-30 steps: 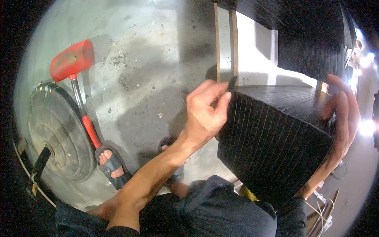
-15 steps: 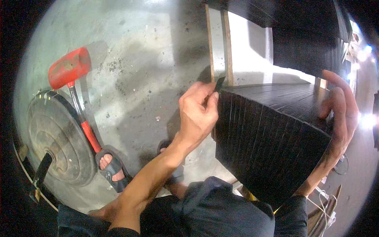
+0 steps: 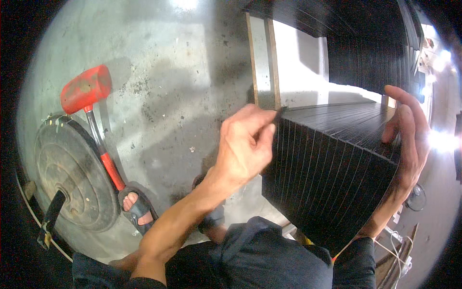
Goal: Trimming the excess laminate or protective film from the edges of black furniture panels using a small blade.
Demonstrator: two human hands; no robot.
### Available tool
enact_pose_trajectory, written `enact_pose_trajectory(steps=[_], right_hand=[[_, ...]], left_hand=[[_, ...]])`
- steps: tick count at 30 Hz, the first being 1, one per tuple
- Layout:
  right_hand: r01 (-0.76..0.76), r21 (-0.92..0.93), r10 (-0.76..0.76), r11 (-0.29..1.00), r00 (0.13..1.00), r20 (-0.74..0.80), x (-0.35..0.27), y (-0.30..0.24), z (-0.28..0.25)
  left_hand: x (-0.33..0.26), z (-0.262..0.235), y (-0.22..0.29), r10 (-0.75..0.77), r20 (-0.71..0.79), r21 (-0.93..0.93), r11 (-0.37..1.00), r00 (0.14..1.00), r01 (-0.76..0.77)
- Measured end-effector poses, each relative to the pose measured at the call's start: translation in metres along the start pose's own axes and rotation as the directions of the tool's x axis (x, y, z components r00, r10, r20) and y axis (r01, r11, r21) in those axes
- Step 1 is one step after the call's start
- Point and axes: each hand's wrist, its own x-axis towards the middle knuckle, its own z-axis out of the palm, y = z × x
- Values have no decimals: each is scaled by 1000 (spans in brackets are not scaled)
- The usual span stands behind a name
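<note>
A block of several thin black boards (image 3: pixel 332 178) stands packed side by side in front of me, its ribbed top running away to the right. At its near left corner my left hand (image 3: pixel 245 142) is closed in a pinch. Between thumb and forefinger it holds a small dark flat strip (image 3: pixel 280 114), whose tip is close to the block's top edge; whether the two touch I cannot tell. My right hand (image 3: pixel 409 139) lies along the block's right side with its fingers apart, some bent toward the top and the forefinger stretched out.
On the grey floor (image 3: pixel 159 96) at left, a red-headed mallet (image 3: pixel 86 89) leans by a round ridged disc (image 3: pixel 77 173). My sandalled foot (image 3: pixel 137 207) is beside its handle. More black boards (image 3: pixel 370 58) rise at the far right. Pale cables (image 3: pixel 397 250) lie low at the right.
My left hand has moved slightly right, and the strip in it has tilted toward the block's corner. My right hand stays at the block's right side.
</note>
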Motion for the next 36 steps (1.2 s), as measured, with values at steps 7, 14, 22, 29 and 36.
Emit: enact_pose_trajectory(steps=[7, 14, 22, 29, 36], right_hand=[[-102, 41, 104, 994, 994, -40, -6, -8, 13], [-77, 133, 64, 988, 993, 98, 3, 7, -8], [4, 179, -36, 984, 983, 179, 9, 9, -10], [66, 208, -103, 976, 980, 169, 16, 19, -15], [67, 241, -113, 968, 977, 182, 20, 21, -24]], left_hand=[[11, -1, 4, 2, 15, 281, 960, 1000, -6], [7, 5, 39, 156, 37, 79, 984, 987, -158], [22, -9, 52, 147, 227, 201, 960, 963, -194], [42, -10, 148, 296, 369, -62, 954, 881, -294], [40, -9, 169, 284, 461, -120, 959, 841, -258]])
